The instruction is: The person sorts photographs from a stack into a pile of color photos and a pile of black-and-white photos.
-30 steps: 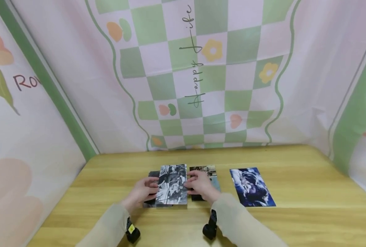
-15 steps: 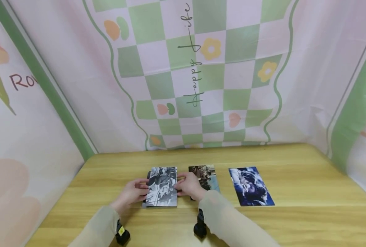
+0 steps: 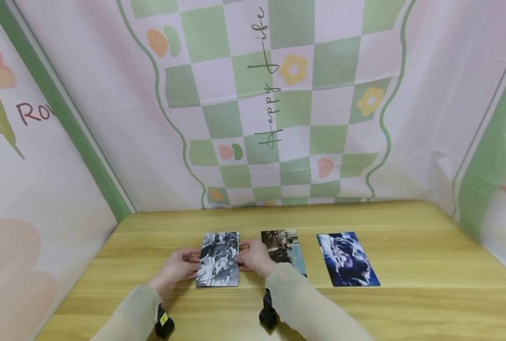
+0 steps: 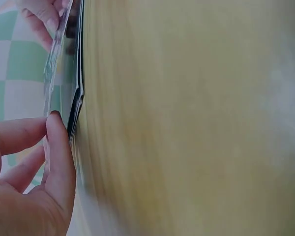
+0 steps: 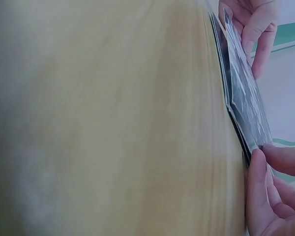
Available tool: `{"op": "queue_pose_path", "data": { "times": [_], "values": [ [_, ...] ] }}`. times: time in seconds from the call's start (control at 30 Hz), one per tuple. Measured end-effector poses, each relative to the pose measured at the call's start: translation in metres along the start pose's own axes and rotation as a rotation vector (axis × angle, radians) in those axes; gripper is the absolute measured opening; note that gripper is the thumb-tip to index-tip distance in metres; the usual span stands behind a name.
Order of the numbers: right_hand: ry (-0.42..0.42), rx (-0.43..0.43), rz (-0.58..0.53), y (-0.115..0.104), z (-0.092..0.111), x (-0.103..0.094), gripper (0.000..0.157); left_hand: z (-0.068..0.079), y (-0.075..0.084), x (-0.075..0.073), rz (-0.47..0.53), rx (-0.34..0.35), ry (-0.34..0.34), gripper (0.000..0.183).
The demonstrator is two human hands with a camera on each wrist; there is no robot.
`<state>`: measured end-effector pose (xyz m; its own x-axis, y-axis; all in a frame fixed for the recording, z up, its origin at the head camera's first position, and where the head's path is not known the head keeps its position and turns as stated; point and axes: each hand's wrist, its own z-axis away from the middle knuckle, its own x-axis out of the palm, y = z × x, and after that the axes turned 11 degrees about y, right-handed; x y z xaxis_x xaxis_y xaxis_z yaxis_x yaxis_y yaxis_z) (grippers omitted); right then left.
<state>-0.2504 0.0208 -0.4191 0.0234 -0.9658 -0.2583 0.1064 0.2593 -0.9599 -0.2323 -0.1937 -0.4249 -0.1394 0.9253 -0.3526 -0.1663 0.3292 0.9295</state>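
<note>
A black-and-white photo print [image 3: 218, 260] is held by its two side edges, my left hand [image 3: 177, 267] on one and my right hand [image 3: 257, 258] on the other. Thumb and fingers of the left hand [image 4: 34, 182] pinch its edge in the left wrist view. Likewise, the right wrist view has my right hand [image 5: 278, 196] pinching the near edge. Just beneath it lie several dark prints [image 5: 221, 64] on the table, a narrow gap showing between. From the head view the held print hides nearly all of them.
Right of my right hand lies a print with brown and light-blue areas [image 3: 284, 246], its lower part behind the hand and sleeve. Farther right is a dark blue print [image 3: 348, 259]. The wooden table [image 3: 419, 246] meets a checkered cloth backdrop [image 3: 293, 109] behind.
Both hands have carried the black-and-white photo print leftward and a little nearer, over the dark prints, which now hardly show. The two prints on the right lie where they were.
</note>
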Motion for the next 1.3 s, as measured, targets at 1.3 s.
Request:
{"op": "queue_pose_path", "data": {
  "times": [1.3],
  "values": [
    [0.014, -0.040, 0.118, 0.0013, -0.0030, 0.0029, 0.045, -0.0005, 0.0054, -0.0029, -0.034, -0.027, -0.002, 0.037]
  ]
}}
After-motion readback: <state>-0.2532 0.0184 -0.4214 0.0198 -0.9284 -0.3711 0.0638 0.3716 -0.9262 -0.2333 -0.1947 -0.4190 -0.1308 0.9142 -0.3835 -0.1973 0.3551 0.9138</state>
